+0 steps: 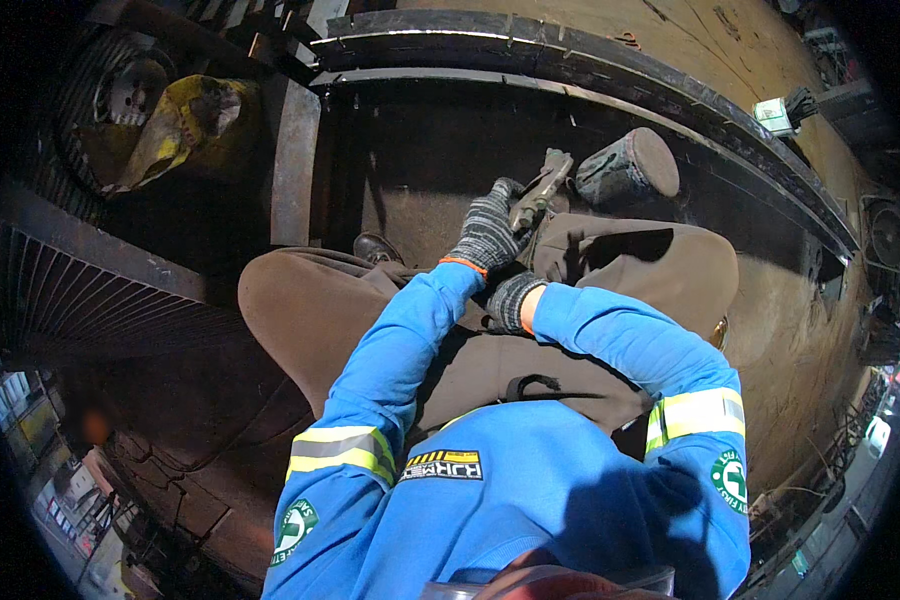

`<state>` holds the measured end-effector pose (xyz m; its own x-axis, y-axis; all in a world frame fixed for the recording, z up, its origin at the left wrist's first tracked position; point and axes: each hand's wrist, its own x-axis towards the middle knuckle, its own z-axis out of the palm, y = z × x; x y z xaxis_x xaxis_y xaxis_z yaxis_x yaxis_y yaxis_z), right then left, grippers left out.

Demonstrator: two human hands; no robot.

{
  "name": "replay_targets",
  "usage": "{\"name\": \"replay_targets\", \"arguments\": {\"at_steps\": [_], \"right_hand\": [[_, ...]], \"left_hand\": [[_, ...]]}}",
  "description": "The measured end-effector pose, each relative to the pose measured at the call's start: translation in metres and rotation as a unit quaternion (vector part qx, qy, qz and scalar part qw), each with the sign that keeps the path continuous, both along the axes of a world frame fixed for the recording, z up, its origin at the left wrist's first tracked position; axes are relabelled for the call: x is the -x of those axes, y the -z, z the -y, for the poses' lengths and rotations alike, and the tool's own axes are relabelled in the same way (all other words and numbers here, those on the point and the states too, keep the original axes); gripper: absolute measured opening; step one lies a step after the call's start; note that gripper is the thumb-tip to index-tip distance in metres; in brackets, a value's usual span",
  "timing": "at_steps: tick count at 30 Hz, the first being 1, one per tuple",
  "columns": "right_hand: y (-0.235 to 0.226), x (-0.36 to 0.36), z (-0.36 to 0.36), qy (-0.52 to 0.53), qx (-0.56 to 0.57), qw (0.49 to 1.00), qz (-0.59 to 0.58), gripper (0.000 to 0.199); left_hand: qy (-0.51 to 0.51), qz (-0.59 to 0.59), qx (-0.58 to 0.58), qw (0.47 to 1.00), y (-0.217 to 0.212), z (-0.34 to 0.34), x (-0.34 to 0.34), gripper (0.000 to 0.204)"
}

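My left hand [486, 232], in a dark grey knitted glove with an orange cuff, is closed round a worn metal clamp-like tool [540, 192]. The tool slants up and to the right, its jaw-like end pointing away from me; its exact kind is unclear. Close below it, over my lap, my right hand [515, 300] wears a matching glove. Its fingers look curled in, and shadow hides whatever they hold. Just right of the tool's far end, a dark cylinder [618, 170] with a rusty flat face lies tilted beyond my right knee.
Long dark steel beams [570, 62] curve across the far side. An upright flat steel bar [296, 165] stands at the left, near a crumpled yellow sack [185, 125] and a metal grating [90, 295]. A white-and-green box [773, 116] with thin rods sits beyond the beam at right.
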<state>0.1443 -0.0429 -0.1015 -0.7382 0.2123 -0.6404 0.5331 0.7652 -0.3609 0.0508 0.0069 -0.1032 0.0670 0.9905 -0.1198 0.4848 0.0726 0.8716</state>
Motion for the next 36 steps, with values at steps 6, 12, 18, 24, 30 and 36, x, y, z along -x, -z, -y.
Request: {"name": "replay_targets", "arguments": {"at_steps": [6, 12, 18, 24, 30, 36], "right_hand": [[-0.003, -0.007, -0.001, 0.006, -0.002, 1.000, -0.003, 0.051], [-0.024, 0.014, -0.010, -0.037, 0.017, 0.999, 0.013, 0.047], [-0.024, 0.027, -0.012, -0.027, 0.026, 0.999, 0.007, 0.041], [-0.024, 0.029, -0.012, -0.038, 0.022, 0.999, 0.014, 0.036], [-0.024, 0.035, -0.012, -0.047, 0.029, 0.998, 0.006, 0.035], [-0.010, 0.023, -0.013, -0.045, -0.014, 0.998, -0.044, 0.031]], "left_hand": [[-0.013, -0.054, 0.045, 0.997, -0.001, -0.006, -0.004, 0.039], [-0.151, -0.137, 0.104, 0.973, -0.001, -0.001, 0.031, 0.032], [-0.280, -0.147, -0.004, 0.949, 0.021, -0.003, 0.079, 0.027], [-0.345, -0.100, -0.098, 0.928, 0.016, -0.008, 0.096, 0.035], [-0.395, 0.289, -0.096, 0.867, 0.030, -0.015, 0.114, 0.023], [-0.416, -0.021, -0.094, 0.904, 0.009, -0.016, 0.111, 0.027]]}}
